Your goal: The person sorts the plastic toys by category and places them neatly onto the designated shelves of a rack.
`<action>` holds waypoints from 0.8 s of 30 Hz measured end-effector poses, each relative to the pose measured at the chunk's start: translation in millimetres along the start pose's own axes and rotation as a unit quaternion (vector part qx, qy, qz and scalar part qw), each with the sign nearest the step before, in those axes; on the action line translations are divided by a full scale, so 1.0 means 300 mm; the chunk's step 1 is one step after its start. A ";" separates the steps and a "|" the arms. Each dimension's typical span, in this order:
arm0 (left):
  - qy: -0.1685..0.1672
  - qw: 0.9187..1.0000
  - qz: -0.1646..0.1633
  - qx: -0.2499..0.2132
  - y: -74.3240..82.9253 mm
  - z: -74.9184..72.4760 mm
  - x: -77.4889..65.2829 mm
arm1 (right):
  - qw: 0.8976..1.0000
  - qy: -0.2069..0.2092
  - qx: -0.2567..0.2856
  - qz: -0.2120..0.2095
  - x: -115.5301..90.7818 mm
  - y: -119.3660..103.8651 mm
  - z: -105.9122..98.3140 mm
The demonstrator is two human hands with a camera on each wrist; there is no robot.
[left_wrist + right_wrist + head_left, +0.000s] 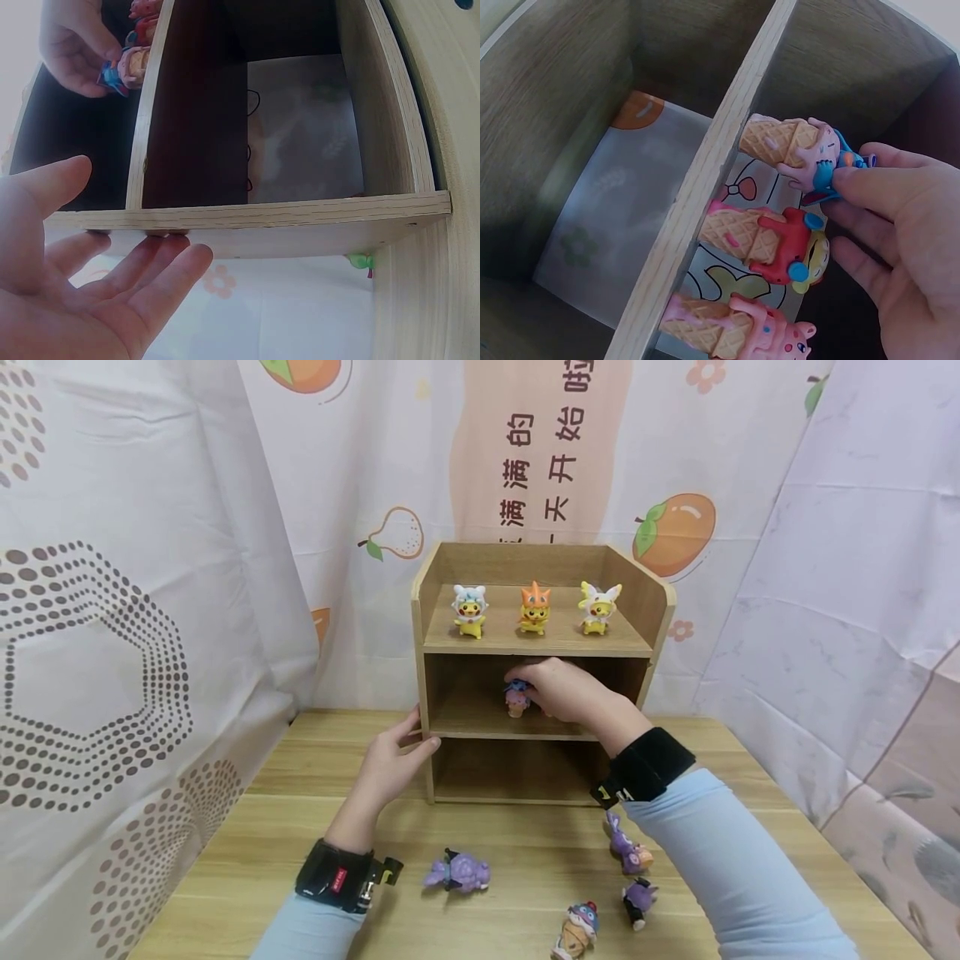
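My right hand (564,689) reaches into the middle level of a wooden shelf unit (536,651). Its thumb and fingers pinch the blue top of an ice-cream-cone figurine (799,148), whose cone end is at the shelf's front edge. Beside it on the same level stand a red cone figurine (769,244) with a yellow head and a pink cone figurine (746,326); in the head view my hand mostly hides these. My left hand (390,758) is at the unit's left side panel, fingertips touching its outer face, the thumb spread apart near the front edge.
On the top level stand a white-hooded figurine (469,612), an orange-hooded one (535,609) and a white-and-yellow one (598,608). Purple figurines (459,872) (628,845) (638,902) and a cone figurine (577,931) lie on the table (517,835). Printed curtains hang behind.
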State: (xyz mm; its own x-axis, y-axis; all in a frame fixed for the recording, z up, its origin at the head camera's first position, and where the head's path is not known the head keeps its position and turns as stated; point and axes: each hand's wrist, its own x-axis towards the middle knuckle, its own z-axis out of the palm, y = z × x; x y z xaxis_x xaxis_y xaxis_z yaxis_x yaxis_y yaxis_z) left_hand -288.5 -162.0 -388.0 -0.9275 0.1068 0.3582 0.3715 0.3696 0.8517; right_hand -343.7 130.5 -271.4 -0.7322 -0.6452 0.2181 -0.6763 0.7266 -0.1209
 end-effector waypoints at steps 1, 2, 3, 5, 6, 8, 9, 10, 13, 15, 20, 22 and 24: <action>0.000 1.000 0.002 -0.001 0.000 0.001 -0.001 | 1.000 -0.001 -0.001 0.000 0.002 0.000 0.001; 0.001 1.000 0.003 -0.002 -0.001 0.002 0.000 | 1.000 -0.001 -0.001 0.002 0.004 0.000 0.002; 0.001 1.000 0.004 -0.004 -0.001 0.002 -0.001 | 1.000 -0.002 -0.002 0.003 0.006 0.000 0.002; 0.002 1.000 0.004 -0.005 0.000 0.003 -0.001 | 1.000 -0.001 -0.005 0.005 0.009 0.000 0.004; 0.003 1.000 0.004 -0.006 0.000 0.004 0.000 | 1.000 -0.001 -0.007 0.005 0.010 0.000 0.004; 0.003 1.000 0.004 -0.004 -0.001 0.004 0.000 | 1.000 0.001 -0.011 0.006 0.011 -0.001 0.004; 0.002 1.000 0.003 -0.002 -0.001 0.005 0.001 | 1.000 0.002 -0.011 0.007 0.011 -0.001 0.004; 0.002 1.000 0.002 -0.001 -0.001 0.005 0.001 | 1.000 0.003 -0.011 0.007 0.011 -0.002 0.004; 0.001 1.000 0.002 -0.002 0.001 0.005 0.002 | 1.000 0.005 -0.010 0.012 0.009 -0.003 0.004; 0.001 1.000 0.001 -0.004 0.002 0.005 0.001 | 1.000 0.007 -0.008 0.014 0.009 -0.003 0.004; 0.000 1.000 0.004 -0.003 0.002 0.003 0.000 | 1.000 0.016 -0.016 0.010 0.007 0.001 0.006; 0.000 1.000 0.005 0.000 0.002 0.003 0.000 | 1.000 0.023 -0.018 0.002 0.007 0.005 0.008; 0.000 1.000 0.004 0.002 0.002 0.003 -0.001 | 0.999 0.029 -0.020 -0.007 0.006 0.008 0.009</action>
State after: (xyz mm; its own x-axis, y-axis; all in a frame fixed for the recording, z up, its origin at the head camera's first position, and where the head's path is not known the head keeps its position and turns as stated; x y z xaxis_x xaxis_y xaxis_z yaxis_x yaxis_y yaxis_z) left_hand -287.9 -161.0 -387.9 -0.9243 0.1093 0.3658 0.3793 0.3725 0.8470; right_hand -346.8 130.4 -273.9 -0.7165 -0.6410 0.2751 -0.6814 0.7276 -0.0793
